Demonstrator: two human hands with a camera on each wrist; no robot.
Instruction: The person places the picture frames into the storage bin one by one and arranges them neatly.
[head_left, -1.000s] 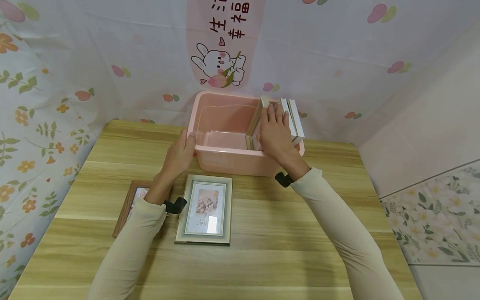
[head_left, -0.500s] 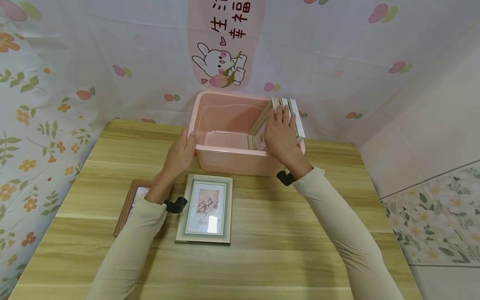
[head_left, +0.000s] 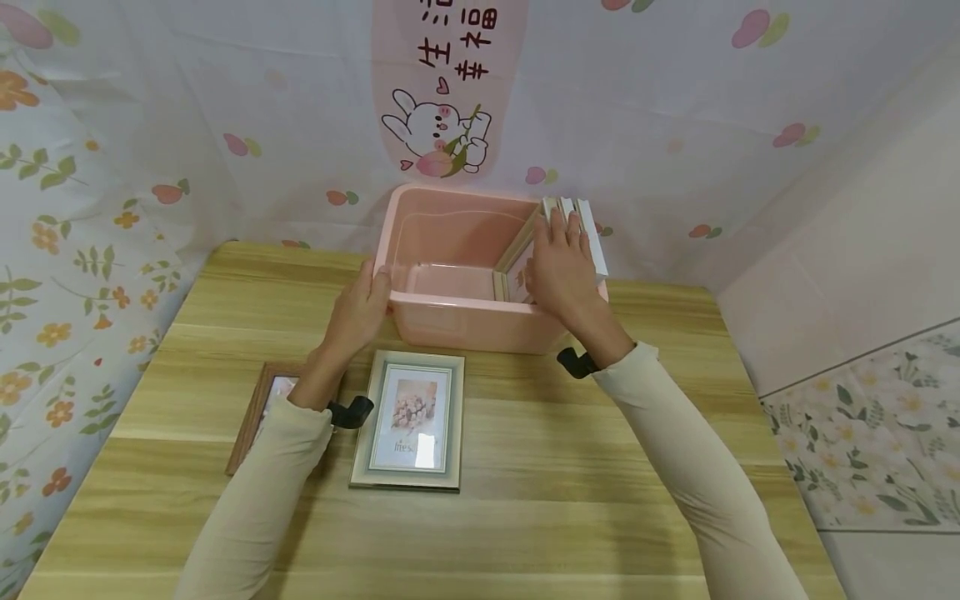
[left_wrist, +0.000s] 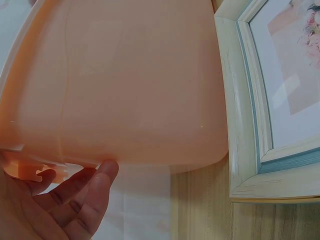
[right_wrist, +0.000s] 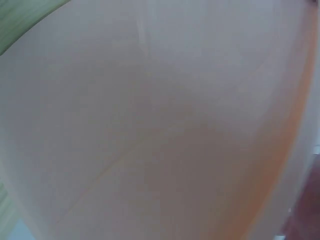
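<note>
A pink plastic bin (head_left: 465, 327) stands at the back of the table. My left hand (head_left: 354, 312) grips its left end; in the left wrist view the fingers (left_wrist: 102, 187) curl at the rim. Several picture frames (head_left: 593, 242) stand on edge, side by side, at the bin's right end. Over their top edges lies my right hand (head_left: 562, 271), fingers stretched out, its palm side hidden. The leftmost of them, a pale frame (head_left: 522, 243), leans slightly. The right wrist view is filled by the bin's wall (right_wrist: 150, 125).
A cream and blue-green picture frame (head_left: 408, 479) lies face up in front of the bin. Left of it, a brown wooden frame (head_left: 251, 417) is partly under my left forearm. A patterned cloth (head_left: 300, 125) hangs right behind the bin.
My right hand has shifted slightly right. The pale frame's top has moved right, closing up against the other standing frames. My left hand has stayed on the bin.
</note>
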